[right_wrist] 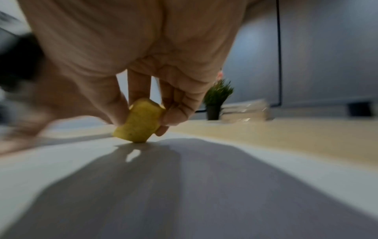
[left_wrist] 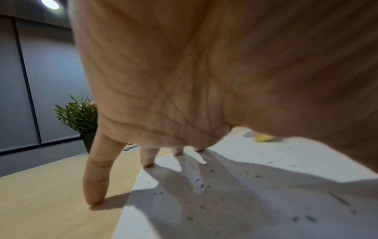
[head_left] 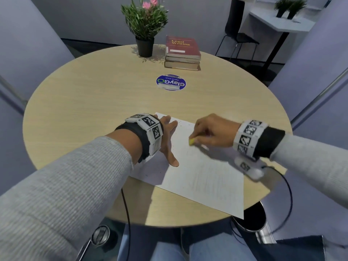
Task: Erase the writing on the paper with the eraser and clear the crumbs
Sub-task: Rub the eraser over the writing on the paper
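A white sheet of paper [head_left: 203, 174] lies on the round wooden table [head_left: 94, 102], with faint pencil marks near its middle. My left hand [head_left: 169, 140] lies flat with spread, straight fingers on the paper's left part, holding it down; its little finger [left_wrist: 96, 182] touches the table. My right hand [head_left: 211, 132] pinches a small yellow eraser [head_left: 191, 141] between thumb and fingers, its lower end touching the paper [right_wrist: 184, 186]. The eraser [right_wrist: 140, 121] shows blurred in the right wrist view. Dark crumbs [left_wrist: 206, 187] lie scattered on the paper near my left hand.
A potted plant [head_left: 145, 29] with pink flowers and a stack of books [head_left: 182, 53] stand at the table's far side. A round blue sticker [head_left: 171, 82] lies mid-table. Cables hang from both wrists. My knees and a dark bin [head_left: 252, 219] are below the near edge.
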Motion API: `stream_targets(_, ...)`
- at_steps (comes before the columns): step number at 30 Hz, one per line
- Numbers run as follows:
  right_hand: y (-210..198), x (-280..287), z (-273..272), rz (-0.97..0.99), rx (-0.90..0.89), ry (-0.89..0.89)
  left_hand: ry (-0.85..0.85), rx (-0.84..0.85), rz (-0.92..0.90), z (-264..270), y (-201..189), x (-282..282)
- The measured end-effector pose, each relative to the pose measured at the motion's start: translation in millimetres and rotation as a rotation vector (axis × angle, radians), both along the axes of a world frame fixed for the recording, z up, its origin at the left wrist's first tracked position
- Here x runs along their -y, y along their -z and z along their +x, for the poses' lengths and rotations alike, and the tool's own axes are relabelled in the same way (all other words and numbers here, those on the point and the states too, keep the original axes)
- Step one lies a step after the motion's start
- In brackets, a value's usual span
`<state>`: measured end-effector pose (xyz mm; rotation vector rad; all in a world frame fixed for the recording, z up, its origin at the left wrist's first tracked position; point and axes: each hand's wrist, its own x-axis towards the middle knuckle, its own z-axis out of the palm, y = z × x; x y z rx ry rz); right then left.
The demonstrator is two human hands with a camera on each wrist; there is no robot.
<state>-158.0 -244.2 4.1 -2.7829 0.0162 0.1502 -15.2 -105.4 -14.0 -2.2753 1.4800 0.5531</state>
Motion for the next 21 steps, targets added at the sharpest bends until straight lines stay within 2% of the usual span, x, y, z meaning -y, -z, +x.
stream_targets(2, -0.9, 14.6, 4.0, -0.066, 0.006, 0.087, 0.004, -0.004, -0.002, -0.2, 0.0, -0.1)
stream_targets(3, 0.2, 9.3, 2.4, -0.054, -0.009, 0.066, 0.002, -0.001, 0.001, -0.3, 0.1, 0.2)
stream_targets(7, 4.1, -28.2, -13.3, 0.04, -0.083, -0.163, -0.002, 0.009, 0.038, -0.7, -1.7, 1.2)
stream_targets(8, 2.3, -23.0, -11.2, 0.036, -0.074, -0.15, 0.0, 0.009, 0.038, -1.6, -3.3, 0.8)
stream_targets(12, -2.3, 18.3, 1.6, -0.054, -0.033, 0.083, 0.003, 0.001, 0.02, -5.3, -6.1, -1.1)
stream_targets(16, 4.0, 19.9, 4.5, -0.086, -0.055, 0.077, 0.034, 0.04, 0.023, -5.3, -11.4, 2.1)
stream_targets(21, 3.8, 19.6, 1.6, -0.094, -0.051, 0.093, 0.031, -0.026, 0.013, -21.8, -15.9, 9.9)
